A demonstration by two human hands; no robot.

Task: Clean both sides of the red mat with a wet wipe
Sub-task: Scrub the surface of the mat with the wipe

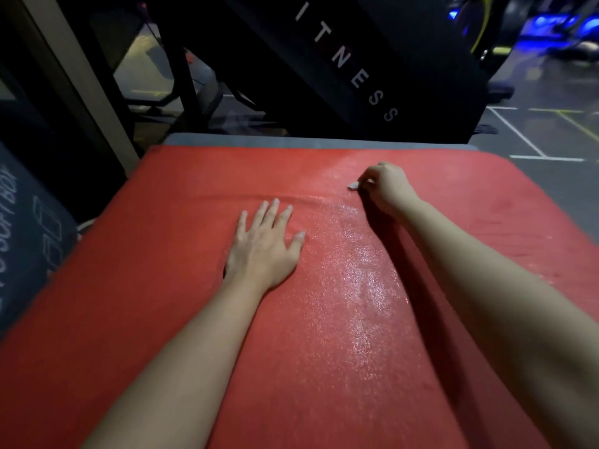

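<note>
While the wide, flat red mat with its fine-grained surface lies spread over a padded grey platform, the upper face is being wiped. The left hand rests just off centre toward 11 o'clock. Its palm is down and its fingers are straight and splayed, pressing the mat so it cannot slide. The right hand, out at 1 o'clock near the far edge, has its fingers curled round a small crumpled white wet wipe. Only a corner of the wipe shows at the knuckles, touching the mat.

A glistening wet streak runs from that hand toward 5 o'clock, so I judge one lengthwise lane of this face to be done. The broad areas at 9 o'clock and 3 o'clock look dry, and the underside is untouched as far as can be seen, so the task seems well short of halfway.

The next move calls for another stroke just beside the streak and overlapping its edge, made with steady downward pressure. The flat hand will need shifting to a dry patch clear of the path. A black slanted panel with white lettering stands beyond, at 12 o'clock.
</note>
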